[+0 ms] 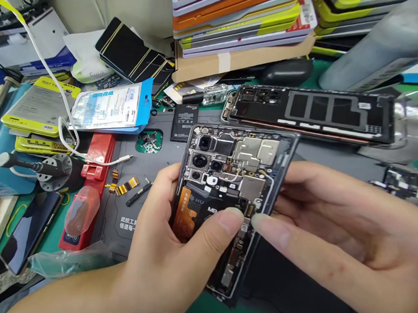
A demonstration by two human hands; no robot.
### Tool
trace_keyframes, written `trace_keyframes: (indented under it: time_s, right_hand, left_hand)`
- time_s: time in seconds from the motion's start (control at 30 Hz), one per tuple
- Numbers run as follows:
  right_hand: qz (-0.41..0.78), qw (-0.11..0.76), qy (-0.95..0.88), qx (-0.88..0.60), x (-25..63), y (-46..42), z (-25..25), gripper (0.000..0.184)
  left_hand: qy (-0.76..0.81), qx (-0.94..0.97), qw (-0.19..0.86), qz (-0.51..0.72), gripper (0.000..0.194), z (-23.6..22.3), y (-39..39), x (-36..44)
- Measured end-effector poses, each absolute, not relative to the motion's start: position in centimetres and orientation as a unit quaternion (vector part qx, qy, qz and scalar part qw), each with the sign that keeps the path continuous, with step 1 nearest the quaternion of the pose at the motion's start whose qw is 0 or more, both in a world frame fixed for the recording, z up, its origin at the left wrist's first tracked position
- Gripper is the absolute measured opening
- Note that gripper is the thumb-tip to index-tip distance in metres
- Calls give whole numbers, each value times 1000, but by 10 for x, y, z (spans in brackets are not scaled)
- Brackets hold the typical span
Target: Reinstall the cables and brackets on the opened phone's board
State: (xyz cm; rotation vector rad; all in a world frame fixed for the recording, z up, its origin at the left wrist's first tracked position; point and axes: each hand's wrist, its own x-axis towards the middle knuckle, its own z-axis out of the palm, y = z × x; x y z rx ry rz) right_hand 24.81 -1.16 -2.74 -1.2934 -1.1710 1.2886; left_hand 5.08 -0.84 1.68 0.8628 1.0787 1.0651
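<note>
An opened smartphone (254,154) is held up and tilted, its cameras, metal shields, circuit board and battery bare. My left hand (183,248) grips it from the left, fingers behind, with the thumb pressed on the board beside the battery (188,211). At the right edge my right hand (331,228) holds the frame, its thumb tip near the board and its other fingers partly hidden behind the phone. Beyond the phone lies a detached black back cover (323,111) with camera openings at its left end. A separate dark battery (184,121) rests on the mat.
Flex cables (123,185) and a small black tool lie left of the hands on the grey mat (117,231). A red device (88,187) stands farther left, near a white cable (68,135). Stacked boxes (237,22) rise behind; a large bottle (372,48) stands at right.
</note>
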Motion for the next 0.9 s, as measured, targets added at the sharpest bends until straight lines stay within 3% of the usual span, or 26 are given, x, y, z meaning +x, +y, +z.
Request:
trace_keyframes:
  time_s: [0.2,0.4,0.5,0.73,0.9]
  right_hand:
    - [531,477,-468,-521,253,-9,-32,63]
    - [583,417,-472,-513,250,-13,-27,48]
    - [585,412,-467,-520,250,-12,-26,49]
    - [541,457,-462,-534,248,-5,-36,63]
    - [526,461,-477,-532,249,1,-42,63]
  left_hand:
    - [484,375,633,474,44,19,-3,55]
    - [479,372,633,481,47,17,-4,58]
    - [473,371,633,488,50,17,-4,58]
    - [489,376,620,486,54,13,-2,59]
    - [485,350,637,487,50,13,-2,58]
